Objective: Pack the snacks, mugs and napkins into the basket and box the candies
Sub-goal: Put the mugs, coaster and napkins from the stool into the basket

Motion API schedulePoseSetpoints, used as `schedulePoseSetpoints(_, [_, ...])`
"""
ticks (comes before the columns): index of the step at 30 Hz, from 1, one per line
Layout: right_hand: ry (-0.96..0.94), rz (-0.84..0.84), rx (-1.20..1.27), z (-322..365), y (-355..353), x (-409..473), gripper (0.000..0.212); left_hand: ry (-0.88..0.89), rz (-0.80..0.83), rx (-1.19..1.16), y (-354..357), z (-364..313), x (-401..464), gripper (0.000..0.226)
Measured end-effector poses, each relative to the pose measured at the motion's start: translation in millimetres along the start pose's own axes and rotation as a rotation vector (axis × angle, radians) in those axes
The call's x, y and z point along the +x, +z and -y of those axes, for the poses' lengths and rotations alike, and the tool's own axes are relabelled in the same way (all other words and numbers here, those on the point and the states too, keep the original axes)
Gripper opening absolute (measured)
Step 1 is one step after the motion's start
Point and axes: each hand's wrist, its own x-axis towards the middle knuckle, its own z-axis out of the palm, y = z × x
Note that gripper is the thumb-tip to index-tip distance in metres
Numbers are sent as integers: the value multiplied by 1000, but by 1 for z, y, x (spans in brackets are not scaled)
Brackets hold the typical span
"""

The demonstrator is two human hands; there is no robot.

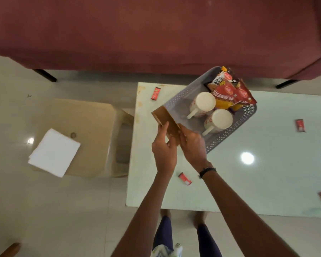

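We see both hands gripping a brown box (165, 123) above the table's (267, 173) left end: left hand (164, 148), right hand (193, 143). Its long axis runs away leftward. Nearest candy (184, 179) lies just behind the right wrist.

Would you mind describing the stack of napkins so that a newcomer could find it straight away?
Start at the pale glass-topped table and look to its left, where a beige plastic stool stands on the floor. The napkins lie on the stool's near left corner, overhanging its edge. They are a plain white square stack, the only white flat thing there, apart from the basket and the red candies.
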Motion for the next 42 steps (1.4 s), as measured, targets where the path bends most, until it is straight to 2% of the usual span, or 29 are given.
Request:
schedulePoseSetpoints(3, [50,4,-29,-34,-16,6,29,30,108,66,35,-3,0,41])
schedulePoseSetpoints(5, [98,23,-34,-54,-19,11,28,62,142,195,53,3,3,39])
schedulePoseSetpoints(8, [143,77,6,-78,-12,18,26,121,126,408,72,17,10,32])
schedulePoseSetpoints(11, [170,153,-1,-94,4,22,22,90,119,510,82,32,16,26])
schedulePoseSetpoints(17, [259,192,6,-110,13,29,23,88,149,556,95,35,23,22])
schedulePoseSetpoints(23, [284,257,-20,-104,9,32,19,36,186,547,91,26,28,29])
schedulePoseSetpoints(27, [203,70,-42,-80,-1,23,34,114,43,408,59,32,25,33])
schedulePoseSetpoints(31, [45,-46,9,-32,7,19,34,67,-110,280,2,58,24,30])
schedulePoseSetpoints(36, [-88,133,148,47,70,28,32,-41,-269,230,-83,104,35,34])
schedulePoseSetpoints(40, [-208,335,201,118,133,30,26,-181,-464,237,-158,151,45,38])
schedulePoseSetpoints(42, [-209,443,239,150,164,29,29,-265,-563,235,-188,173,48,41])
